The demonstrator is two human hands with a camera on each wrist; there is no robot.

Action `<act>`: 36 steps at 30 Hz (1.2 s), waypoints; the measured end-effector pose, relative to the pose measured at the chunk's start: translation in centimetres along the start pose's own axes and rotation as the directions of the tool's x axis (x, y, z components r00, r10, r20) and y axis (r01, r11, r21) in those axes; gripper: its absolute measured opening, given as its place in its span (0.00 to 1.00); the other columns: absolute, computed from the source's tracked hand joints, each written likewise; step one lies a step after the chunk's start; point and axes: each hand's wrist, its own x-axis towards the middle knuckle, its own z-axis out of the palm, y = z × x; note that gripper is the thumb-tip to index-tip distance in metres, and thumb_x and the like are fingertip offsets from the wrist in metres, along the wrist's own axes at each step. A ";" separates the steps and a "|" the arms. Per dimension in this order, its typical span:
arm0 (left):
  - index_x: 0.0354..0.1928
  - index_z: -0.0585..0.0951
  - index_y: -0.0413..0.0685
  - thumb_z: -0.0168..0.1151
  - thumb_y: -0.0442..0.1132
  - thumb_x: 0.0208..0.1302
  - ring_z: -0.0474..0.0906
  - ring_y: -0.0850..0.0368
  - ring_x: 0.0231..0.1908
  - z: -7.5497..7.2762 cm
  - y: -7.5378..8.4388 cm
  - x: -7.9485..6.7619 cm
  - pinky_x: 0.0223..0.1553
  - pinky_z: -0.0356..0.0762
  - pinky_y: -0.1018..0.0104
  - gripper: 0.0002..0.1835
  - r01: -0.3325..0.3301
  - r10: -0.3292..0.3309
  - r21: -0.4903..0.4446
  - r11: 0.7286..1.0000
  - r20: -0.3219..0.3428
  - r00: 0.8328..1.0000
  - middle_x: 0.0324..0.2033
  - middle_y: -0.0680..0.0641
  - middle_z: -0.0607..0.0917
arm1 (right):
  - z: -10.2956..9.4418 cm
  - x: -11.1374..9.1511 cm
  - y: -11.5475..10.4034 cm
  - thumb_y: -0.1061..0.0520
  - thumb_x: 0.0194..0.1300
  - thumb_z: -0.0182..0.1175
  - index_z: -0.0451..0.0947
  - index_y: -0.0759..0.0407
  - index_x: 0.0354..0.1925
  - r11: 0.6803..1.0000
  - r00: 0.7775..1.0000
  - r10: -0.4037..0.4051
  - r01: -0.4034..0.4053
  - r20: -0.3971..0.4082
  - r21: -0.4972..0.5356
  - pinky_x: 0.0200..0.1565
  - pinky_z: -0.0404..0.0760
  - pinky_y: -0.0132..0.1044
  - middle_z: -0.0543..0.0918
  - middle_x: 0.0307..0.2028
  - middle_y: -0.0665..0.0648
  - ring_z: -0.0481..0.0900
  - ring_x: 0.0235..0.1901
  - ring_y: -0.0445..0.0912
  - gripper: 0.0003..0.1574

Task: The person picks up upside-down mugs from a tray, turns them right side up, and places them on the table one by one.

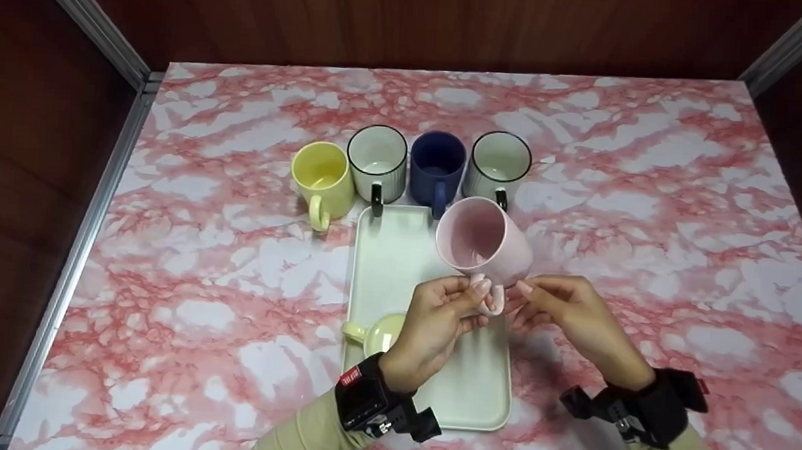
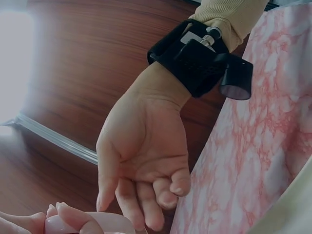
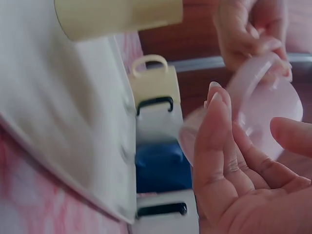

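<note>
A pink mug [image 1: 488,242] is held up over the cream tray [image 1: 399,253], its mouth tilted toward the back left. My left hand [image 1: 440,319] pinches its handle between thumb and fingers, as the right wrist view also shows. Close by the mug's base is my right hand [image 1: 574,318], its fingers loosely extended; the left wrist view shows this right hand [image 2: 146,146] with relaxed fingers beside the mug. Whether its fingertips touch the mug, I cannot tell. Under my left forearm a light yellow-green mug [image 1: 383,333] sits on the tray, partly hidden.
Behind the tray stands a row of mugs: a yellow one [image 1: 323,181], a white one with a black rim [image 1: 377,163], a dark blue one [image 1: 437,167] and another black-rimmed white one [image 1: 498,163]. The pink marbled table [image 1: 657,200] is bounded by brown panels [image 1: 457,24].
</note>
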 end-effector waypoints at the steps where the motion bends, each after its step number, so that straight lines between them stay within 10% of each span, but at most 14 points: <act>1: 0.35 0.75 0.26 0.54 0.28 0.62 0.73 0.61 0.25 0.0 0.0 0.0 0.29 0.72 0.73 0.07 0.000 0.000 0.002 1.000 0.000 1.000 0.23 0.48 0.77 | -0.2 -0.1 -0.1 0.58 0.67 0.52 0.73 0.79 0.44 1.000 1.000 -0.001 0.001 -0.025 -0.011 0.31 0.80 0.43 0.82 0.31 0.63 0.81 0.27 0.49 0.21; 13: 0.38 0.75 0.22 0.55 0.27 0.61 0.71 0.62 0.22 0.7 -0.2 1.1 0.26 0.71 0.74 0.09 0.003 -0.006 0.084 0.996 0.032 0.999 0.22 0.47 0.78 | -2.6 -0.7 -0.2 0.54 0.65 0.55 0.73 0.78 0.40 0.999 0.979 -0.029 0.022 -0.204 -0.035 0.34 0.79 0.40 0.81 0.29 0.62 0.79 0.28 0.50 0.24; 36: 0.32 0.80 0.27 0.57 0.29 0.61 0.77 0.61 0.21 3.9 -0.6 4.4 0.23 0.73 0.76 0.08 0.064 -0.068 0.339 0.939 0.001 0.998 0.19 0.44 0.81 | -4.5 -1.6 0.8 0.59 0.65 0.55 0.75 0.78 0.39 0.989 0.967 -0.065 0.095 -0.247 0.113 0.32 0.80 0.38 0.81 0.28 0.60 0.80 0.27 0.47 0.18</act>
